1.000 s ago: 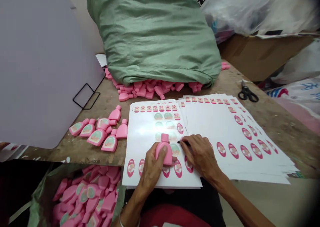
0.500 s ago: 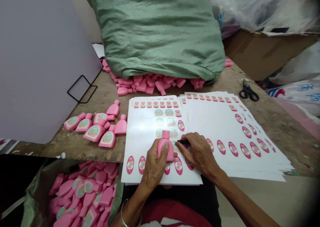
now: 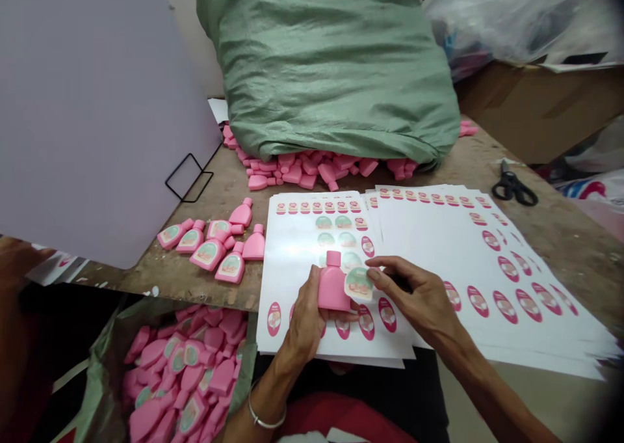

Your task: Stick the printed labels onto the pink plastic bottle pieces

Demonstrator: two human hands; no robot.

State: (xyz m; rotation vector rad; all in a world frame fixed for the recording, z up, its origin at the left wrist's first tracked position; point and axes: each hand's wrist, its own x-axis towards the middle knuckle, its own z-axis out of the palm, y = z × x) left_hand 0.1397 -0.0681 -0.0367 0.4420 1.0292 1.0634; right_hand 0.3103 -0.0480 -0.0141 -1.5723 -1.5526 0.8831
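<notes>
My left hand (image 3: 305, 319) grips a small pink bottle (image 3: 333, 287), upright, its plain face toward me. Between the thumb and forefinger of my right hand (image 3: 414, 287) is a green and cream sticker (image 3: 359, 283), held beside the bottle's right edge. A dark thin object (image 3: 400, 282) is tucked in the right palm, mostly hidden. Beneath both hands lies a white sticker sheet (image 3: 292, 267) with pink ovals, small squares and a few green labels. Several pink bottles (image 3: 208, 254), most with green labels, lie to the left.
A green sack (image 3: 336, 72) rests at the back over a heap of pink bottles (image 3: 307, 168). More sticker sheets (image 3: 429, 241) and black scissors (image 3: 514, 184) lie right. Below the table edge, an open bag (image 3: 97, 378) holds pink bottles. Another person's hand (image 3: 22, 261) shows far left.
My right hand has lifted a green sticker off the sheet and holds it by the bottle. A hand has appeared at far left. The view has shifted slightly left.
</notes>
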